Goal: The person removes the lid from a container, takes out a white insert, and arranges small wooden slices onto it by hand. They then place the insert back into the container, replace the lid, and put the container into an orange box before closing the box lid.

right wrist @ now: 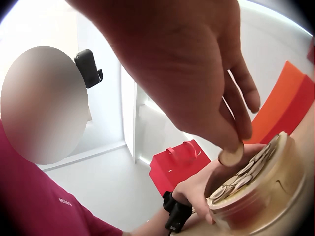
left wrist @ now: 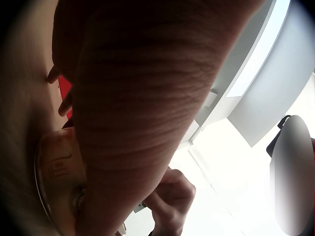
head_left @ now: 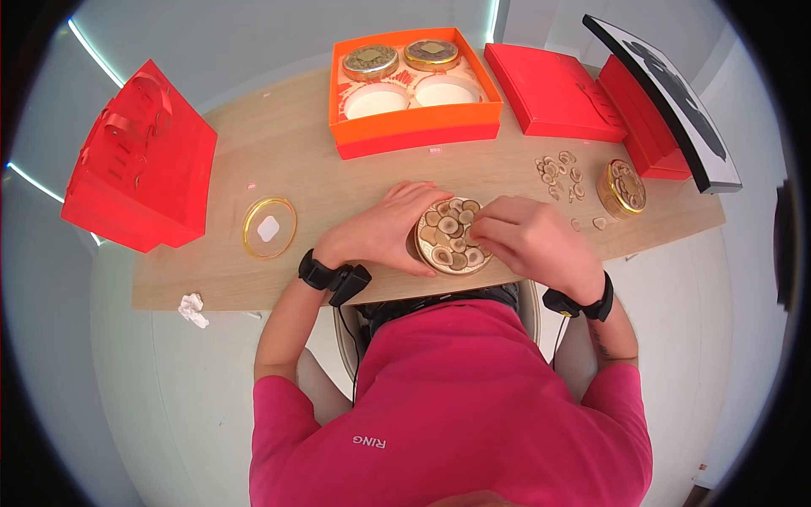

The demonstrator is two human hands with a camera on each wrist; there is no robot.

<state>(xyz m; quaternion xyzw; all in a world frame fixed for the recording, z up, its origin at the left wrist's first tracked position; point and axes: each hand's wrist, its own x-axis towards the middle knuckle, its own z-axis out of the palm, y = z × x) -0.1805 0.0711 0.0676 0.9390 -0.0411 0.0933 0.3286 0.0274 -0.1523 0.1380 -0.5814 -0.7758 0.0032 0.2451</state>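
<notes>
A round jar [head_left: 457, 267] full of thin brown-edged slices [head_left: 448, 226] is near the table's front edge. My left hand [head_left: 384, 230] grips its left side, thumb and fingers spread around the wall. Over the jar's right side, my right hand [head_left: 539, 240] has its fingertips together. In the right wrist view, the right hand [right wrist: 197, 73] pinches one pale round slice [right wrist: 231, 155] just above the jar [right wrist: 268, 199]. The left wrist view shows the left hand [left wrist: 133, 108] covering much of the jar [left wrist: 59, 167].
Loose slices [head_left: 551, 170] and another filled jar [head_left: 623, 188] lie to the right. A clear gold-rimmed lid [head_left: 270, 228], crumpled tissue [head_left: 193, 309] and red bag [head_left: 145, 169] are left. Behind stands an orange box [head_left: 414, 127] with two jars; red box parts [head_left: 553, 91] and a black-edged panel [head_left: 676, 101] sit back right.
</notes>
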